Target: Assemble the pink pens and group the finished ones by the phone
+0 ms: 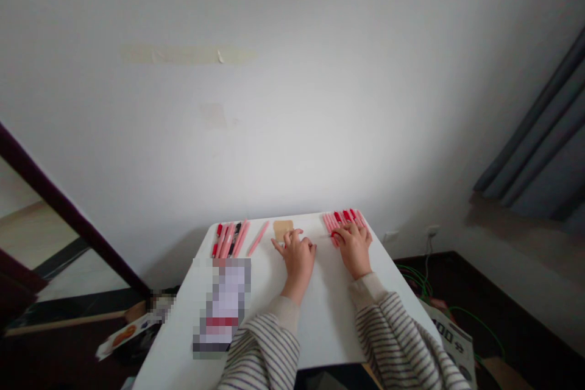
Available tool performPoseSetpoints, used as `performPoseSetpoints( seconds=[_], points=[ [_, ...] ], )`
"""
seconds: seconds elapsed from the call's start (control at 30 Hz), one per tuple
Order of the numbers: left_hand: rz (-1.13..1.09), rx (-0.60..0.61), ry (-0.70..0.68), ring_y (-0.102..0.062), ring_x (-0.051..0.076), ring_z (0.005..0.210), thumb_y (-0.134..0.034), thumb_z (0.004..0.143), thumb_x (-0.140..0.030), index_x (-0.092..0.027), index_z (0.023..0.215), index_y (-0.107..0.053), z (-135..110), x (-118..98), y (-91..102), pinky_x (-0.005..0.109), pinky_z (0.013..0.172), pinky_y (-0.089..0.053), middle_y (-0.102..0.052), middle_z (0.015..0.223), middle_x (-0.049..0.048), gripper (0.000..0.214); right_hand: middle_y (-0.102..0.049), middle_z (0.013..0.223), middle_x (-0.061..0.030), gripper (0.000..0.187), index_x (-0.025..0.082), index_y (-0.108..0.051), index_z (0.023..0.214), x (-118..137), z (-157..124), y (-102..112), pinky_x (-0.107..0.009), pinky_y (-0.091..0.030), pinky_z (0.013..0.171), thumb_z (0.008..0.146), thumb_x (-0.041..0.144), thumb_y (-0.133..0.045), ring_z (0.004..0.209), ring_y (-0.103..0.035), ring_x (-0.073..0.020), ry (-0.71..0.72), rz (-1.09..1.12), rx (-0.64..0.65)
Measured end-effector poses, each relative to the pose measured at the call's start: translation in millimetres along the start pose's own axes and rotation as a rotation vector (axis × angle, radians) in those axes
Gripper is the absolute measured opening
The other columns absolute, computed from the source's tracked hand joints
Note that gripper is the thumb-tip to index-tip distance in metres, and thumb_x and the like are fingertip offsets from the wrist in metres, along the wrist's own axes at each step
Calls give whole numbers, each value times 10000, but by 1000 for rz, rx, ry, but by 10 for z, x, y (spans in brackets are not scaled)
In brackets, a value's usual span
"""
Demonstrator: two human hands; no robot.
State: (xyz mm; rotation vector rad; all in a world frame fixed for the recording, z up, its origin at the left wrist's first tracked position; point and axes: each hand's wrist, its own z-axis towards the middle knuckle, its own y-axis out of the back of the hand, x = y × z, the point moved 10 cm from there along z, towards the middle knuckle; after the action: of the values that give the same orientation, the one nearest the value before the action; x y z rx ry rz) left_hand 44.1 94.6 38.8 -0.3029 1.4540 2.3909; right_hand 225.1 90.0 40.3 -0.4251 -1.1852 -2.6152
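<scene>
My left hand [299, 256] hovers over or rests on the middle of the white table [329, 329], fingers spread and nothing visible in them. Just beyond its fingertips lies a tan square patch [283, 229]. At the right back, my right hand [355, 250] bends over a row of pink and red pens [329, 221]. A red pen [336, 234] shows at its thumb and fingers, pointing left; the hand covers part of it. On the left back lies another group of pink, red and black pens [227, 240], with one pink pen [259, 238] apart from them.
A blurred-out rectangular object [226, 298] lies on the table's left side. The wall [292, 103] stands directly behind the table. Green cables [418, 277] and a printed box or bag [452, 335] are on the floor at right; a grey curtain [543, 152] hangs above.
</scene>
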Motion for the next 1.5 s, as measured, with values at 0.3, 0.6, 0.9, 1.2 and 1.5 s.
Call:
performPoseSetpoints(
  seconds=[0.3,0.6,0.9,1.2,1.5],
  points=[
    [12,-11,8,-434,261,1199,-663,752,-274,-259,771,-715,-6,1,17,708,1106,-53,-595,1206,24,57,-619,1030,-57,145,300,-741,884,-13,-1,-13,-432,-265,918,860,297,-597,1009,-430,-251,6,34,-22],
    [24,-15,11,-439,272,1193,-615,787,-286,-278,795,-708,-53,35,51,708,1098,-104,-597,1205,23,94,-621,1071,-33,161,316,-723,922,63,-14,-150,-436,-283,941,855,228,-605,1063,-438,-243,121,91,87],
    [48,-69,29,-456,264,1173,-527,853,-326,-268,1029,-659,-182,253,368,610,1098,-224,-612,1182,62,227,-553,1189,-19,173,351,-713,884,301,-92,-191,-545,-195,1049,872,235,-586,1213,-378,-255,233,53,288],
    [157,56,47,-301,323,1356,-530,825,-471,-247,1360,-439,-363,553,197,624,1071,-261,-454,1424,134,587,-536,1221,-28,209,377,-718,912,468,-107,-222,-627,-147,1072,895,257,-548,1225,-378,-270,271,-4,323],
    [198,65,66,-309,332,1356,-531,813,-501,-226,1378,-415,-362,571,179,635,1056,-292,-430,1436,153,638,-592,1145,-73,250,299,-654,1112,446,-53,-195,-588,-173,1088,873,265,-591,1164,-452,-270,211,-41,248]
  ],
)
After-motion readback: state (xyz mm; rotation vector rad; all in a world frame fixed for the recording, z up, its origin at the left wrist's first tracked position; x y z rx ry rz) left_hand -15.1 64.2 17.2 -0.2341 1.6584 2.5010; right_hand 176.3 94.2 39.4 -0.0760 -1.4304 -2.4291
